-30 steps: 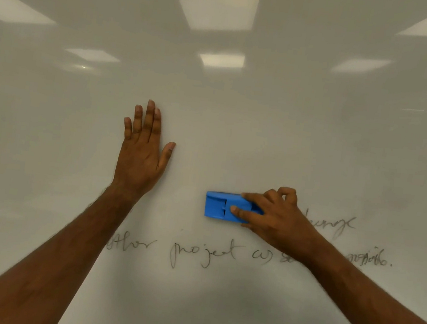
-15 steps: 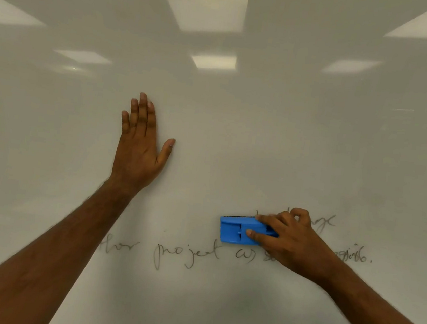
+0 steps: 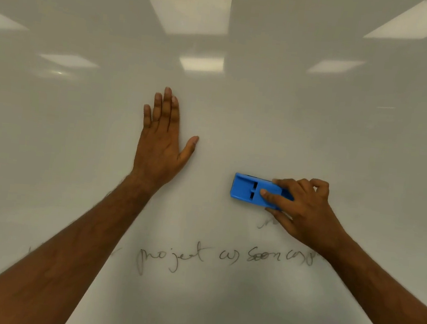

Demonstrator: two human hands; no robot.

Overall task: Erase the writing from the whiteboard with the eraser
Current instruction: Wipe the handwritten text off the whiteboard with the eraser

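Observation:
The whiteboard [image 3: 317, 125] fills the whole head view. My right hand [image 3: 300, 211] grips a blue eraser [image 3: 246, 189] and presses it flat on the board, right of centre. A faint stroke of writing [image 3: 266, 222] shows just below the eraser, partly under my hand. Lower down runs a line of black handwriting [image 3: 196, 255], its two ends hidden by my forearms. My left hand [image 3: 161, 145] lies flat on the board with fingers spread, up and to the left of the eraser.
Ceiling lights [image 3: 192, 13] reflect as bright squares on the upper board. The board above and to the sides of my hands bears no writing. Nothing else is in view.
The eraser has gone back up and left after a dip down and right. The upper-line writing to the right of my hand is no longer seen. My left hand stays flat on the board.

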